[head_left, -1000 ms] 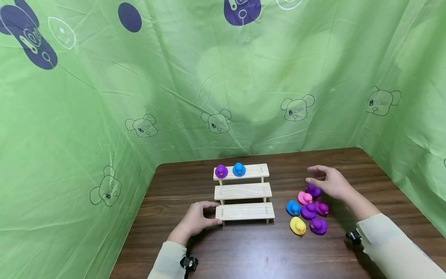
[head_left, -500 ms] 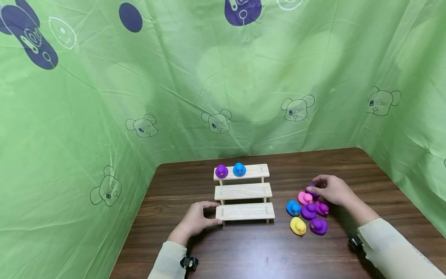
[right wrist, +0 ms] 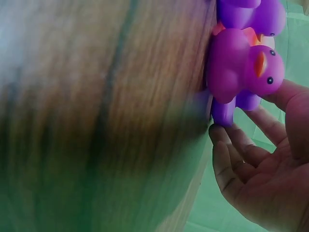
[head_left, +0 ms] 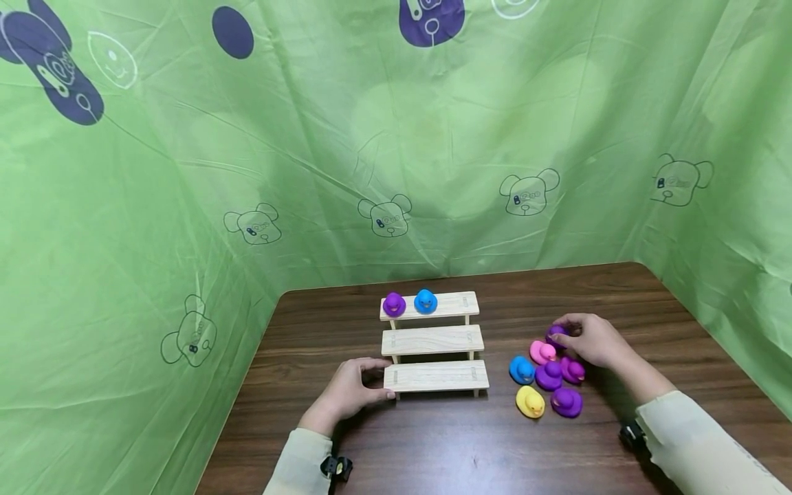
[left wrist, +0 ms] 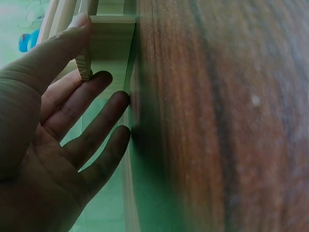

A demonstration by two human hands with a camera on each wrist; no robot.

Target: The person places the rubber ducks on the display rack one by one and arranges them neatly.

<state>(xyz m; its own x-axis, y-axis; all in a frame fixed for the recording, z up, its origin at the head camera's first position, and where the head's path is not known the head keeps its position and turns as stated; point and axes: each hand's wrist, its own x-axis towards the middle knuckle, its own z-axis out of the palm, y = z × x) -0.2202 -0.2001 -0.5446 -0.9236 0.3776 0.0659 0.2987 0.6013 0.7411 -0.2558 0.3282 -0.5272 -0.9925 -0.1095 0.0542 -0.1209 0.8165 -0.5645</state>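
Right grip (head_left: 592, 342), now lower, mid-pinch on rear purple duck (head_left: 555, 334) (left grip (head_left: 346, 390), same pinch, on shelf (head_left: 436, 377))

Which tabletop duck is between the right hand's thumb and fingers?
The rearmost purple tabletop duck, just behind the pink duck; it alone is held by the right hand.

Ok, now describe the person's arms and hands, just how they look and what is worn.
The left hand and right hand are ungloved. The left sleeve and right sleeve are pale cream and reach toward the wrists. A small black camera shows by each cuff.
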